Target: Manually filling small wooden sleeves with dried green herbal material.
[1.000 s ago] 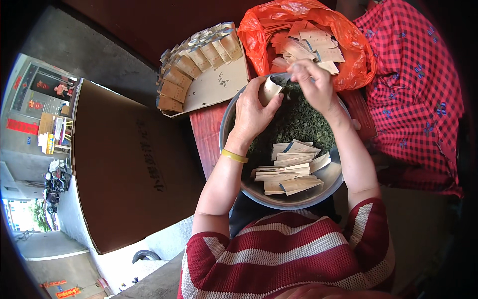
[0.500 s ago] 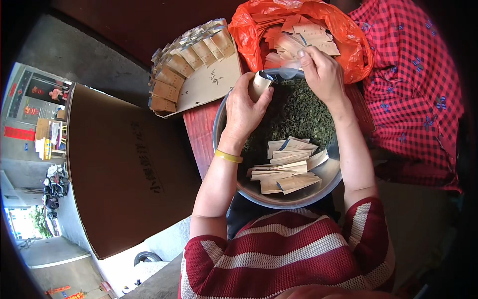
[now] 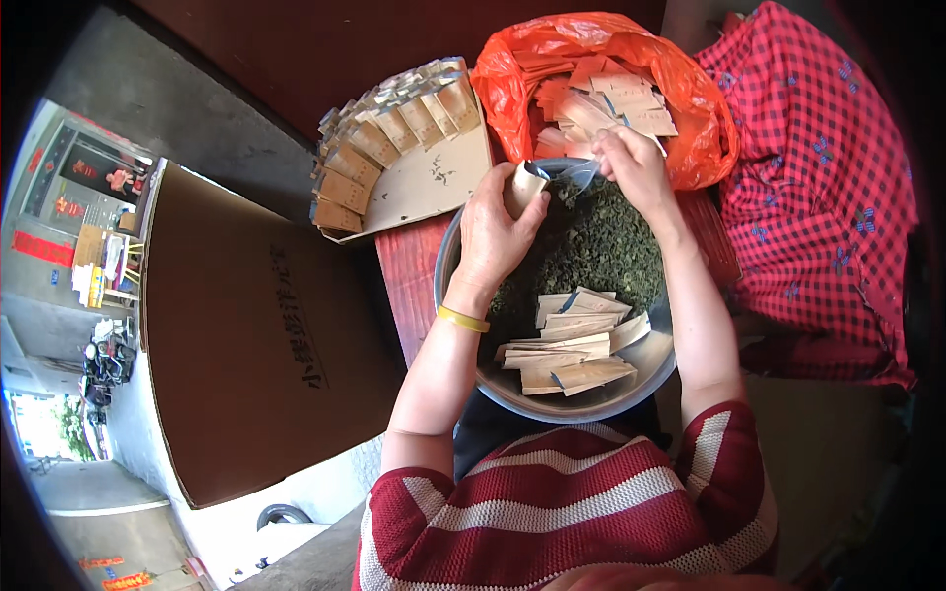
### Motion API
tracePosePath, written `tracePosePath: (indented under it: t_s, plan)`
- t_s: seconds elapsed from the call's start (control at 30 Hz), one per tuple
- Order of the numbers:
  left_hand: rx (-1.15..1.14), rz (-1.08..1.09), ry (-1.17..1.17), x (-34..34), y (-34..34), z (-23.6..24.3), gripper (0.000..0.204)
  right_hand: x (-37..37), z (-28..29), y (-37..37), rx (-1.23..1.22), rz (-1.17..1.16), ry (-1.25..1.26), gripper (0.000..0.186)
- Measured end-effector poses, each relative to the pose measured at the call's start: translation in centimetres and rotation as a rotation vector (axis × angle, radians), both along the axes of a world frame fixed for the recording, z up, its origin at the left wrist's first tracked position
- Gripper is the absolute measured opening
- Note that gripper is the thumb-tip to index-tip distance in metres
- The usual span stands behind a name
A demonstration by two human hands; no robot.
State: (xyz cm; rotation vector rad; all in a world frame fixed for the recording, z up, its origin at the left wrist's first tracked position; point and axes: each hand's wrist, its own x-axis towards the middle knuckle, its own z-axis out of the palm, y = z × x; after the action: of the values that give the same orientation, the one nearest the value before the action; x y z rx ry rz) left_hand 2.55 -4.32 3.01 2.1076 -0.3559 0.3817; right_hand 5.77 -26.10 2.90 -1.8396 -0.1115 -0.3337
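Observation:
My left hand [image 3: 498,231] grips a small tan paper packet [image 3: 524,189] upright over the left part of a metal basin [image 3: 645,379]; the packet's dark-lined mouth gapes at the top. In my right hand [image 3: 634,167], pinched between thumb and fingers, is a clear plastic scoop [image 3: 579,175]. It tilts toward the leaves just right of the packet, and some dark bits show at it. Dried green leaves [image 3: 611,236] fill the far part of the basin. Several flat tan paper packets [image 3: 581,340] lie in a loose pile at the basin's near side.
A cardboard tray [image 3: 424,182] at the far left holds rows of standing packets [image 3: 374,143]. Behind the basin sits an orange plastic bag [image 3: 695,108] with more paper packets. Red checked cloth [image 3: 808,177] hangs on the right. A large cardboard box [image 3: 256,345] stands left of the reddish table [image 3: 409,266].
My right hand has brought the scoop lower, from by the basin's far rim to the leaves beside the packet. My left hand still holds the packet. The whole view has shifted slightly.

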Motion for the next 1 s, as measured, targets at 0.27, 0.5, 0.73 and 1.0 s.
tracePosePath:
  t_s: [0.27,0.5,0.73,1.0]
  plan:
    - [0.022,-0.046,0.021,-0.3,-0.1,0.5,0.05,-1.5,1.0,1.1,0.041,0.039,-0.211,0.027]
    - [0.045,-0.055,-0.016,-0.3,0.0,0.4,0.057,-3.7,2.9,4.1,-0.29,0.115,-0.676,0.016]
    - [0.043,-0.036,-0.067,-0.3,-0.3,0.2,0.064,-4.3,3.5,4.4,-0.41,0.175,-0.756,0.009]
    - [0.037,-0.055,-0.035,-0.2,-0.1,0.3,0.07,-4.2,4.1,3.3,-0.335,-0.016,-0.699,0.018]
